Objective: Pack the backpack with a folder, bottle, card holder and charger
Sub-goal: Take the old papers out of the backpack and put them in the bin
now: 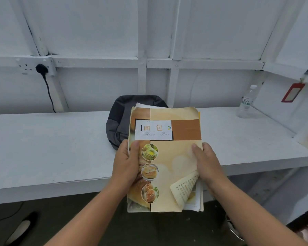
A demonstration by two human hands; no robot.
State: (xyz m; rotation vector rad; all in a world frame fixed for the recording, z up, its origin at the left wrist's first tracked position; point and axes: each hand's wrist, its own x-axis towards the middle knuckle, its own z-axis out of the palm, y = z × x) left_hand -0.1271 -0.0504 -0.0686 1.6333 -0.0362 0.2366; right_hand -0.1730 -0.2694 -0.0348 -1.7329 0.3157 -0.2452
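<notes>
- A person held the folder (176, 157) in both hands above the front edge of the white surface (52, 148). Its cover showed pictures of bread, and its lower right corner was curled upward.
- The left hand (126, 162) gripped the folder's left edge. Its fingers (134, 148) were closed round the edge, with the thumb flat on the cover and the rest hidden behind.
- The right hand (206, 160) gripped the right edge in the same way. Its thumb pressed on the cover while the other fingers were tucked underneath, out of sight.
- A dark grey backpack (119, 121) lay on the surface near the back wall, just behind the folder, which hid its right side. Whether it was zipped or unzipped could not be told.
- A clear plastic bottle (245, 103) with a white cap stood upright at the far right of the surface, well apart from the backpack.
- A red card holder (292, 95) hung from a strap against the right-hand panel, near the bottle and above it.
- A black charger (41, 68) sat plugged into a wall socket (28, 65) at the left, with its cord dropping behind the surface.
</notes>
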